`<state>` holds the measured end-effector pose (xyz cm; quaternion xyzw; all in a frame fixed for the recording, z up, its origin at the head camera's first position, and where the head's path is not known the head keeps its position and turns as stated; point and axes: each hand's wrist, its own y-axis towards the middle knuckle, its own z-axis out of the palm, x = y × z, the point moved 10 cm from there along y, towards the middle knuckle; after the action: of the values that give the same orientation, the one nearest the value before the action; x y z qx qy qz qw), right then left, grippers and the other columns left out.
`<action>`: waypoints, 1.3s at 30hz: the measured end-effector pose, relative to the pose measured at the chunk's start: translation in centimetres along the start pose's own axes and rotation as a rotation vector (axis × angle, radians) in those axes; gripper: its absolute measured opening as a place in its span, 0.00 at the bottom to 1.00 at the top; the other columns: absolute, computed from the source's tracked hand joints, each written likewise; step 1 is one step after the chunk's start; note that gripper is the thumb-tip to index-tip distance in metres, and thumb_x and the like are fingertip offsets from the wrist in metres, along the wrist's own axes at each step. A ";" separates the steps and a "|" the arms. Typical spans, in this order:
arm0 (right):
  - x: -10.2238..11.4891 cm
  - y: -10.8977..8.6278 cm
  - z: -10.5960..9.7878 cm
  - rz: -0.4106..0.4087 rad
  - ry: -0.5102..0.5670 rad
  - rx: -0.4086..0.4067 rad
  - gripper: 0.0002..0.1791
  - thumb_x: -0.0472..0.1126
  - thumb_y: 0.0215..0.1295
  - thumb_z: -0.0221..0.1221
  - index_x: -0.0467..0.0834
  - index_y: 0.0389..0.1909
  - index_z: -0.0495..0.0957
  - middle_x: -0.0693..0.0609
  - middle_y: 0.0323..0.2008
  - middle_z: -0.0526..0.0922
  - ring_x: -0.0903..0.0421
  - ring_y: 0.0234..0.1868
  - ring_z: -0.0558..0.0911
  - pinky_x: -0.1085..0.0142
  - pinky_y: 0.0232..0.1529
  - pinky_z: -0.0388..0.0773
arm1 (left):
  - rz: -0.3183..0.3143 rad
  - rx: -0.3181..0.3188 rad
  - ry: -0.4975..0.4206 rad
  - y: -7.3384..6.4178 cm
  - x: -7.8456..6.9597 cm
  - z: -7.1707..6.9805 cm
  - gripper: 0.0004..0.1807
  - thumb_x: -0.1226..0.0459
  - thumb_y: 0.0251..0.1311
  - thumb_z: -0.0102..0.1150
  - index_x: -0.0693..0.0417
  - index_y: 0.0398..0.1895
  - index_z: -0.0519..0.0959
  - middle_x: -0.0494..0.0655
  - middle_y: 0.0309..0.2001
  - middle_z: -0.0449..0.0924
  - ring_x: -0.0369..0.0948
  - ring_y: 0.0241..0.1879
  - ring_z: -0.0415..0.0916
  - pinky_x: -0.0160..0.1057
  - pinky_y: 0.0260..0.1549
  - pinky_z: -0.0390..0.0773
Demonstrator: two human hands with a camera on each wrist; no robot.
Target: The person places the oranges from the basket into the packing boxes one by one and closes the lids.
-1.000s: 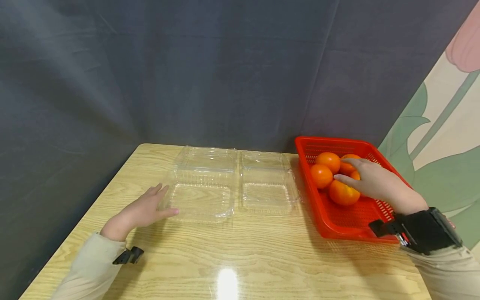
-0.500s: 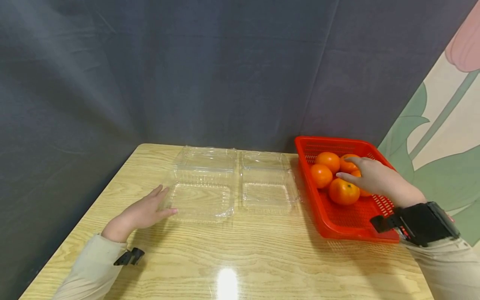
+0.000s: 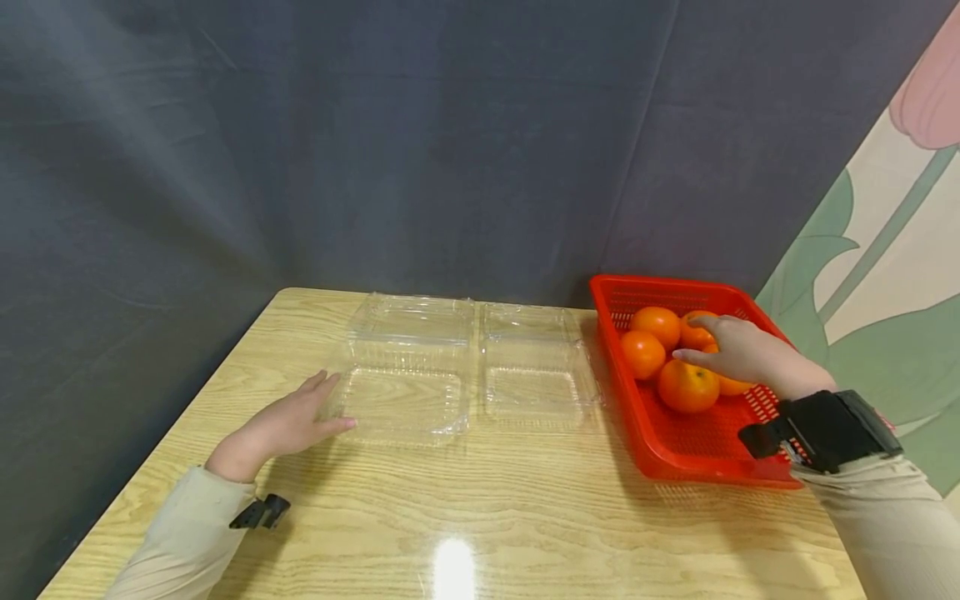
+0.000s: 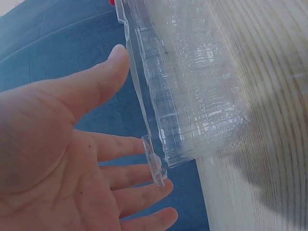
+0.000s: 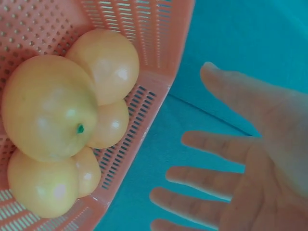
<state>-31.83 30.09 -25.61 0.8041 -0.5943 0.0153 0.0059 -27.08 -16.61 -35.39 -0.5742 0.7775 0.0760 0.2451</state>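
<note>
- The right hand [image 3: 742, 354] hangs over the fruit with its fingers spread and thumb apart, holding nothing; from the right wrist view I see a gap between it and the fruit
- Over the last second that hand has barely shifted: the wrist has come in a little, and the thumb now leaves the stem end of the biggest fruit [image 3: 686, 392] uncovered
- The left hand [image 3: 288, 421] is just as loose, fingers fanned out at the near left corner of the larger plastic box [image 3: 401, 396]; its fingertips are right by a corner tab, though I cannot tell whether they touch it, and it has hardly moved
- Five pieces of orange-coloured fruit sit bunched in the red basket [image 3: 705, 442], toward its back and left, the biggest one nearest the person; none has changed place
- So, to my eye, the work has not advanced: both hands are placed at their things, but neither has taken hold of anything
- The smaller plastic box [image 3: 534, 387] stands between the larger box and the basket, and both boxes have their lids folded back behind them, just as they were
- All of it rests on the wood-grained worktop [image 3: 525, 517], with a dark cloth [image 3: 450, 167] hanging behind and a painted flower wall [image 3: 877, 317] off to the right
</note>
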 end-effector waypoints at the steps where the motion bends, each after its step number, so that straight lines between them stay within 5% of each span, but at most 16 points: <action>1: -0.1 0.0 0.1 0.002 0.003 0.005 0.35 0.50 0.60 0.60 0.25 0.57 0.66 0.24 0.51 0.74 0.28 0.52 0.71 0.38 0.55 0.67 | 0.002 -0.002 -0.002 0.0 0.1 0.0 0.49 0.43 0.61 0.51 0.70 0.70 0.46 0.77 0.69 0.41 0.71 0.65 0.49 0.67 0.57 0.60; 21: -1.5 0.8 3.1 -0.010 0.074 0.125 0.38 0.52 0.55 0.64 0.23 0.53 0.67 0.30 0.41 0.79 0.36 0.40 0.77 0.42 0.48 0.71 | -0.003 0.002 0.022 0.0 0.1 0.0 0.48 0.45 0.61 0.53 0.72 0.70 0.47 0.78 0.68 0.41 0.71 0.66 0.48 0.67 0.57 0.61; 28: -1.5 1.0 3.9 -0.006 0.066 0.139 0.40 0.54 0.51 0.66 0.23 0.51 0.69 0.28 0.44 0.78 0.38 0.40 0.77 0.43 0.49 0.72 | -0.002 0.005 0.017 0.0 0.0 -0.1 0.49 0.45 0.61 0.53 0.72 0.70 0.46 0.78 0.68 0.41 0.71 0.65 0.48 0.67 0.56 0.61; 39: -1.1 0.6 5.2 0.047 0.189 0.213 0.41 0.53 0.50 0.67 0.27 0.56 0.68 0.41 0.40 0.80 0.47 0.39 0.77 0.53 0.46 0.73 | -0.003 0.001 0.003 0.0 0.0 -0.1 0.48 0.46 0.61 0.53 0.72 0.70 0.47 0.79 0.68 0.41 0.71 0.65 0.49 0.67 0.56 0.61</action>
<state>-32.63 30.86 -30.87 0.7811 -0.6046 0.1542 -0.0241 -27.08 -16.62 -35.30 -0.5755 0.7768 0.0744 0.2445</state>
